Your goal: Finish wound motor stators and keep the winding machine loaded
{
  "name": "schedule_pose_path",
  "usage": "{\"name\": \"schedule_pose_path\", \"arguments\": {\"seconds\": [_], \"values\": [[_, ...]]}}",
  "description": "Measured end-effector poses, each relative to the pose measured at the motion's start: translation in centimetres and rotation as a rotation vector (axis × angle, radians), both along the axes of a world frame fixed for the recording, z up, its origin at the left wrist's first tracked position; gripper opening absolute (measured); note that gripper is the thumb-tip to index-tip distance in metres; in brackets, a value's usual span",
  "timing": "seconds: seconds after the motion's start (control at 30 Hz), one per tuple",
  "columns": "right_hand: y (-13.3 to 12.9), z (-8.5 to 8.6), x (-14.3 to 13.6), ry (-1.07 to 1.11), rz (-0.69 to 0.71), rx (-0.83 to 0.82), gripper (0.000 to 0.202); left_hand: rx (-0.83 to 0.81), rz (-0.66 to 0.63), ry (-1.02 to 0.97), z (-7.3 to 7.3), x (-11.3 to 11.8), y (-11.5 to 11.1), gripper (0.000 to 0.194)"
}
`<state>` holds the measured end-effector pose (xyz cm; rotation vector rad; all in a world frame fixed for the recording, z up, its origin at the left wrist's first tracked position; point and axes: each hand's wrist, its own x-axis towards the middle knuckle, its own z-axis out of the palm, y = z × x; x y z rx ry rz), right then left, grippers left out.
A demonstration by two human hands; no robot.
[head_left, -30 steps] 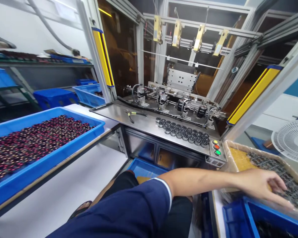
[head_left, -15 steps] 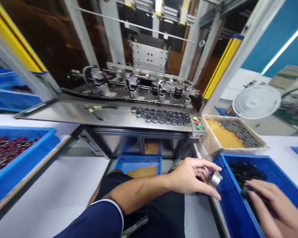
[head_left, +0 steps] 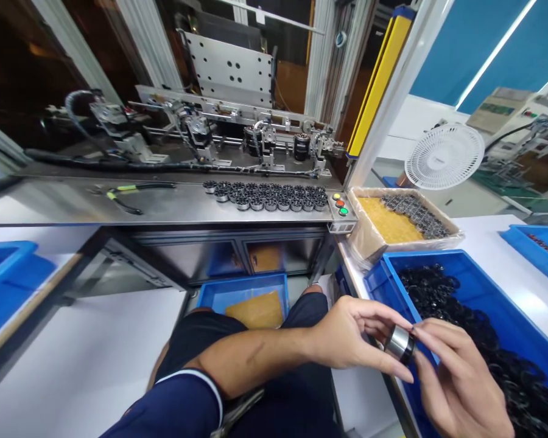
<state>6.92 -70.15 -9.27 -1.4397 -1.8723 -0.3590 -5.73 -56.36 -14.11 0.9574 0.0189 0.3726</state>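
Observation:
My left hand (head_left: pixel 347 334) is closed around a short silver metal cylinder (head_left: pixel 398 342), held between thumb and fingers over the near edge of a blue bin (head_left: pixel 493 298). On the cylinder's right end sits a black plastic ring (head_left: pixel 410 353). My right hand (head_left: pixel 461 377) pinches that ring between thumb and fingertips, pressed up against the cylinder. Whether the ring is fully seated cannot be made out. Below and beyond my right hand, the bin holds a heap of loose black plastic rings (head_left: pixel 442 298).
Rows of silver-and-black cylinders (head_left: pixel 274 198) stand on the metal bench, left of a button box (head_left: pixel 341 210). Cutting pliers (head_left: pixel 132 190) lie farther left. Behind them is a machine fixture (head_left: pixel 201 134). A lined box (head_left: pixel 369 243) of parts and a white fan (head_left: pixel 442 157) are at right.
My right hand has come up out of the bin with a black ring and met the cylinder in my left hand. The view has turned to the right.

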Motion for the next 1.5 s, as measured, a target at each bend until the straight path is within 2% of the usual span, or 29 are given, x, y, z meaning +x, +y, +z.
{"name": "schedule_pose_path", "arguments": {"seconds": [0.13, 0.27, 0.4, 0.63, 0.93, 1.23, 1.5], "values": [[0.3, -0.9, 0.9, -0.023, 0.048, -0.030, 0.051, -0.007, 0.031, -0.001, -0.2, 0.1, 0.5, 0.074], [0.6, -1.2, 1.6, -0.180, 0.026, 0.021, 0.034, -0.024, 0.009, -0.005, -0.4, 0.1, 0.7, 0.074], [0.7, -1.1, 1.7, -0.191, -0.004, -0.006, 0.029, -0.002, -0.003, 0.008, -0.7, 0.2, 0.7, 0.077], [0.6, -0.7, 1.6, -0.201, 0.017, 0.001, 0.035, 0.029, 0.005, 0.004, -1.2, 0.3, 0.8, 0.080], [0.3, -0.7, 1.8, -0.219, 0.001, -0.039, 0.062, 0.017, -0.014, 0.055, -1.3, 0.4, 1.0, 0.083], [0.0, -1.2, 2.3, -0.230, -0.028, -0.015, 0.038, -0.016, -0.054, 0.094, -1.6, 0.6, 1.2, 0.085], [-0.1, -1.4, 2.4, -0.277, -0.056, -0.012, 0.028, -0.017, -0.066, 0.159, -1.8, 0.1, 1.5, 0.084]]}}
